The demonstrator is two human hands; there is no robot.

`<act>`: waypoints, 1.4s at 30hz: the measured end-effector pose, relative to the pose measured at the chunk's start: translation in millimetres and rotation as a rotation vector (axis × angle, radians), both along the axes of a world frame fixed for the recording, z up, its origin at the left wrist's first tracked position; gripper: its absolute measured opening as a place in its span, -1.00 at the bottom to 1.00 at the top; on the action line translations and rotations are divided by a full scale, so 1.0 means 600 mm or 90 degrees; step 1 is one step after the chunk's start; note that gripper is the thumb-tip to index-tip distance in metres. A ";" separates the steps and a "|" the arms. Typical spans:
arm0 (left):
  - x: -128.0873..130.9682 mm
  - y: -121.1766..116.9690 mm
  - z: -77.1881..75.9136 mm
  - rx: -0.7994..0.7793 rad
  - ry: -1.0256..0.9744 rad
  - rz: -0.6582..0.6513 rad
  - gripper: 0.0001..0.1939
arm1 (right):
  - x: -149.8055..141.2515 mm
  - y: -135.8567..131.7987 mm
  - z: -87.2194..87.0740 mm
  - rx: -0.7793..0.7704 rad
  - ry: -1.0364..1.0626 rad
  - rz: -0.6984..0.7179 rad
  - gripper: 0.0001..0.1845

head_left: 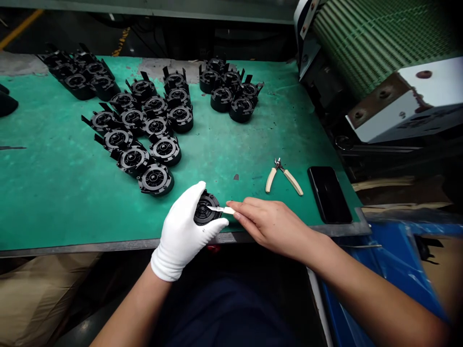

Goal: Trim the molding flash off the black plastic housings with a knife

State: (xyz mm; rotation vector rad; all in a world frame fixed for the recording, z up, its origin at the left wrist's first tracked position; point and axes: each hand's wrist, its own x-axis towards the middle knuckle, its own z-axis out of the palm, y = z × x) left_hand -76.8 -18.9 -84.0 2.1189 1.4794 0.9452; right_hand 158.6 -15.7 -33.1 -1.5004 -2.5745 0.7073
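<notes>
My left hand [183, 231], in a white glove, is wrapped round a round black plastic part [204, 208] at the near edge of the table. My bare right hand [267, 222] pinches a small knife [221, 209] with a pale handle. Its blade lies on the face of the black part. Both hands sit over the front edge of the green mat [54, 193].
Several black round parts [144, 125] stand in rows at mid table, another cluster [231, 89] farther back and one [81, 74] at the far left. Cream-handled cutters [284, 176] and a black phone [329, 193] lie to the right. A green conveyor [376, 38] rises at the right, above a blue bin [394, 270].
</notes>
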 end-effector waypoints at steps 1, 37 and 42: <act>0.000 0.000 0.000 -0.002 -0.001 0.001 -0.12 | -0.001 0.001 0.002 0.001 -0.007 0.000 -0.59; 0.009 0.004 -0.017 0.055 -0.024 0.031 -0.19 | -0.040 -0.052 0.006 -0.018 0.010 -0.163 -0.59; -0.017 0.048 0.013 -0.039 -0.018 -0.229 -0.07 | 0.008 -0.032 0.014 -0.053 0.138 -0.136 -0.64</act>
